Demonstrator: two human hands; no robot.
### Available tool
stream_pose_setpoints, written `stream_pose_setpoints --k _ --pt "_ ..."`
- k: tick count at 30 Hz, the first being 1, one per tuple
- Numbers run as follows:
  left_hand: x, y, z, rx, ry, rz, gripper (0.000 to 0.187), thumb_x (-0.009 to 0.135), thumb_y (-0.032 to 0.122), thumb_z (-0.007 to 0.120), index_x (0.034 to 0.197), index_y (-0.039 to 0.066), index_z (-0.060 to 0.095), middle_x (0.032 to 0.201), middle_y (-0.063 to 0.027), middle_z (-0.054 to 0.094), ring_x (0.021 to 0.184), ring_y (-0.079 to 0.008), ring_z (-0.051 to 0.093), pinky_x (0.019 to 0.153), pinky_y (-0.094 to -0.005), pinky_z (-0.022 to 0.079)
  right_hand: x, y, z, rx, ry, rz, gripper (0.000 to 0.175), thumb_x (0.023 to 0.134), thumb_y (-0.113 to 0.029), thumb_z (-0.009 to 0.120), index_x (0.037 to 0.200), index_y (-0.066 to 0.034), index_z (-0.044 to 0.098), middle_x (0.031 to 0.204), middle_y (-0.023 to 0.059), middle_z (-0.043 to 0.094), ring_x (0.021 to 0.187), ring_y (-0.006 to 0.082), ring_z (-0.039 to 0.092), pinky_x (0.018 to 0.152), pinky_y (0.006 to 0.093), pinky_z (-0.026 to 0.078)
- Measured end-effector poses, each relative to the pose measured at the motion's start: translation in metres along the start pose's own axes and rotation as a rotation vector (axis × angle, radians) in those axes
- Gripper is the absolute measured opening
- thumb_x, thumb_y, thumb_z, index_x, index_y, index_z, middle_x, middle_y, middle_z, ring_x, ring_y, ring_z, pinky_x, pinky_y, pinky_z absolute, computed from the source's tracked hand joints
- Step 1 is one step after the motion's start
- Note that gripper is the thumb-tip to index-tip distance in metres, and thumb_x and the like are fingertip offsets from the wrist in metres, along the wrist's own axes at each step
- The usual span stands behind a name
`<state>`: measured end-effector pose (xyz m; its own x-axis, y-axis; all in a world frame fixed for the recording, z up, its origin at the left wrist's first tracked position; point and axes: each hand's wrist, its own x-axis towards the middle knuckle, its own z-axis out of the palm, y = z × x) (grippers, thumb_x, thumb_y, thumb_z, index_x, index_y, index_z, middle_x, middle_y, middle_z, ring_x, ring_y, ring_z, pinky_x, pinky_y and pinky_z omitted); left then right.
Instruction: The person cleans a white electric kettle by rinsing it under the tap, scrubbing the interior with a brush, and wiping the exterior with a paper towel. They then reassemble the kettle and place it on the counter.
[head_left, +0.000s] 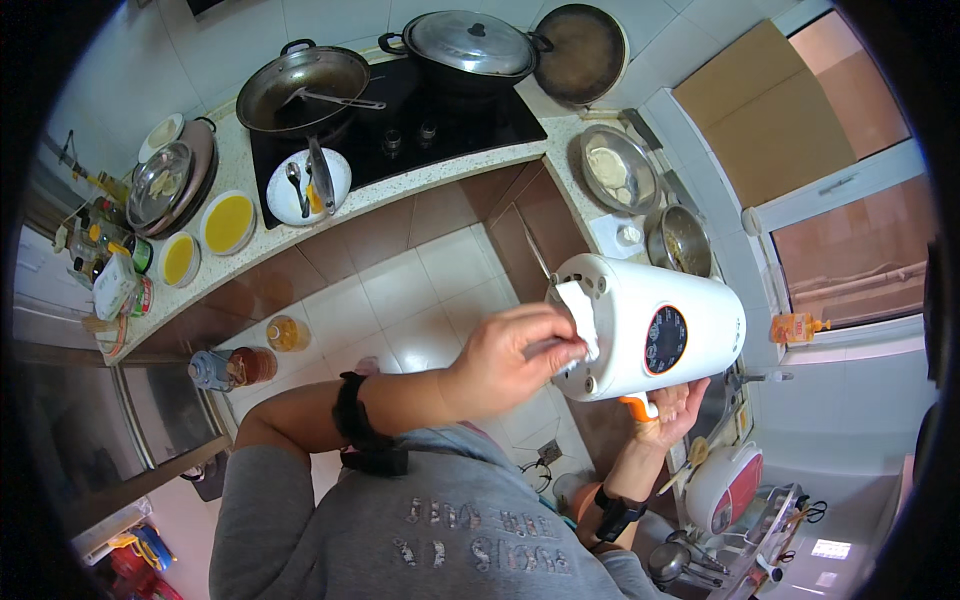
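A white kitchen appliance with a round dark control panel (666, 340), probably a soy milk maker or electric jug, is held tilted on its side in front of me. My right hand (671, 412) supports it from below at its orange handle (640, 407). Pinched between the fingers and thumb of my left hand (517, 352) is a white tissue or cloth (581, 315), which lies against the appliance's base. The base, with its small round feet, faces left. Part of the tissue is hidden behind my left fingers.
A black cooktop (405, 135) carries a wok (300, 90) and a lidded pan (472, 45). On the right counter are a steel bowl of dough (619, 169) and a steel pot (679, 240). Bowls of yellow liquid (229, 223) stand left. Bottles (286, 334) stand on the floor.
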<state>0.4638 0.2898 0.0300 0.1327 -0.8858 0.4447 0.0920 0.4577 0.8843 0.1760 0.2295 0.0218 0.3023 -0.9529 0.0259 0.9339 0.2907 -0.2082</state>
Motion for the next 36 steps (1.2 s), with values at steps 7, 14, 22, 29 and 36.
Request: stream_pose_setpoints --k 7,14,22,29,36 --pt "0.020 -0.022 -0.044 -0.772 -0.101 -0.416 0.040 0.099 0.007 0.057 0.137 0.002 0.044 0.128 -0.0110 0.059 0.120 -0.0180 0.058 0.102 -0.0359 0.046 -0.007 -0.005 -0.002 -0.046 0.045 -0.114 0.038 0.105 -0.036 0.047 0.081 -0.0063 0.047 0.057 -0.0017 0.038 0.042 0.0082 0.036 0.037 0.0209 0.032" --pt "0.011 -0.033 -0.051 -0.956 -0.117 -0.530 0.051 0.097 0.004 0.056 0.144 0.003 0.035 0.131 -0.0134 0.057 0.121 -0.0226 0.059 0.103 -0.0390 0.048 -0.012 -0.012 -0.011 -0.090 0.045 -0.108 0.045 0.105 -0.037 0.046 0.071 -0.0084 0.041 0.055 0.0021 0.037 0.043 0.0103 0.035 0.036 0.0231 0.030" --pt "0.011 -0.045 -0.055 -0.787 0.012 -0.537 0.039 0.096 -0.001 0.052 0.135 -0.003 0.048 0.123 -0.0140 0.062 0.112 -0.0213 0.064 0.097 -0.0366 0.053 -0.017 -0.014 -0.015 -0.042 0.064 -0.108 0.040 0.106 -0.035 0.046 0.077 -0.0064 0.045 0.056 0.0013 0.035 0.045 0.0099 0.036 0.039 0.0250 0.031" --pt "0.009 -0.041 -0.007 -0.010 -0.111 0.089 0.040 0.092 -0.007 0.051 0.132 -0.003 0.056 0.134 -0.0138 0.053 0.123 -0.0240 0.055 0.102 -0.0345 0.046 -0.012 -0.005 -0.014 -0.025 0.111 -0.096 0.036 0.105 -0.032 0.047 0.080 -0.0067 0.048 0.056 -0.0004 0.036 0.044 0.0093 0.035 0.038 0.0241 0.032" --pt "-0.013 -0.027 -0.001 0.121 -0.149 0.040 0.040 0.082 -0.015 0.054 0.117 -0.001 0.067 0.129 -0.0134 0.056 0.108 -0.0232 0.063 0.085 -0.0297 0.052 -0.008 0.002 -0.009 -0.018 0.212 -0.202 0.043 0.105 -0.033 0.047 0.069 -0.0097 0.044 0.052 -0.0002 0.040 0.039 0.0099 0.034 0.035 0.0233 0.030"
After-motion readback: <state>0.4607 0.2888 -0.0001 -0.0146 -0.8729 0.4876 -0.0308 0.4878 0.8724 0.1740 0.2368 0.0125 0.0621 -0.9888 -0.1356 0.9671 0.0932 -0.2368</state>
